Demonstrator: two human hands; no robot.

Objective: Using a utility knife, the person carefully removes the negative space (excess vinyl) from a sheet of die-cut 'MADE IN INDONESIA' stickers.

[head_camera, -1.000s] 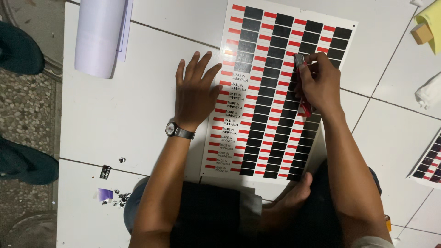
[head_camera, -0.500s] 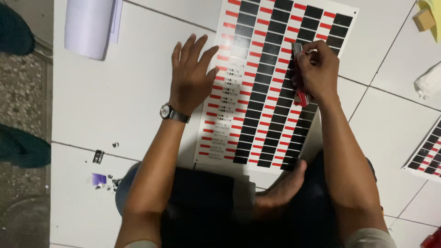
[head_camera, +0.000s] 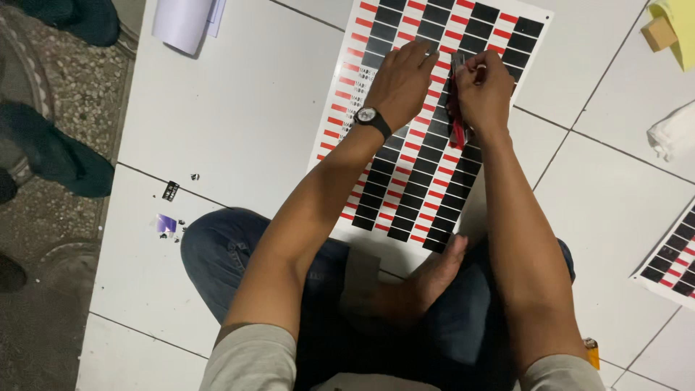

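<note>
Two label sheets: one big sheet (head_camera: 405, 166), one (head_camera: 670, 257) at right. Left hand (head_camera: 402, 83) pressed flat, open; right hand (head_camera: 485, 90) gripped a red cutter (head_camera: 456, 119).

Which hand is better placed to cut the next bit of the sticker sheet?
Probably the right hand: it already grips the red cutter over the sticker sheet. The left hand lies flat, steadying it.

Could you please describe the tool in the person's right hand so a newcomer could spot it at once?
Find the large sheet of black and red labels on the white tiled floor. Over its upper middle, the right hand grips a slim red utility knife, the only long red object lying across the rows.
</note>
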